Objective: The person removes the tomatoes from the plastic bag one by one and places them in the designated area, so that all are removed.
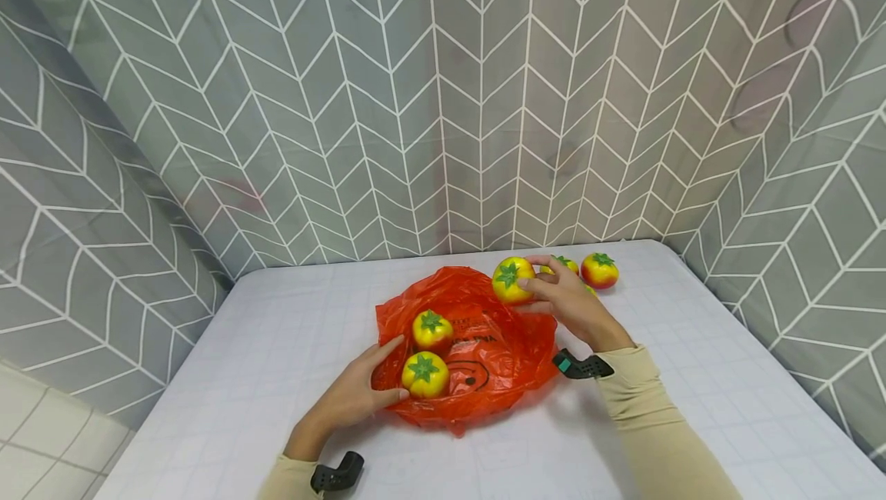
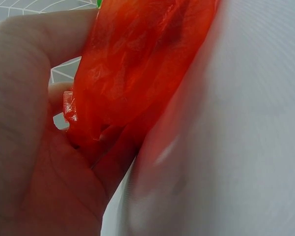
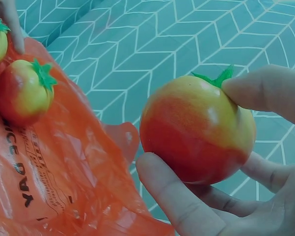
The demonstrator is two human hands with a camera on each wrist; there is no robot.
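My right hand point(image 1: 564, 298) holds a yellow-and-red tomato point(image 1: 512, 280) with a green leafy top, raised over the right rim of a red plastic bag point(image 1: 494, 377). Thumb and fingertips grip its sides in the right wrist view, where the tomato point(image 3: 199, 130) shows whole. My left hand point(image 1: 356, 386) holds the bag's left edge, the film point(image 2: 137, 64) running between thumb and fingers in the left wrist view; some fingers are hidden behind it. Inside the spread bag lie two more tomatoes, a rear one point(image 1: 432, 331) and a front one point(image 1: 425, 375) near the left thumb.
Behind my right hand, a tomato point(image 1: 599, 271) stands at the back right of the white table point(image 1: 263, 346), with others point(image 1: 569, 265) partly hidden by the hand. A grey patterned curtain point(image 1: 443, 100) hangs along the table's back and sides.
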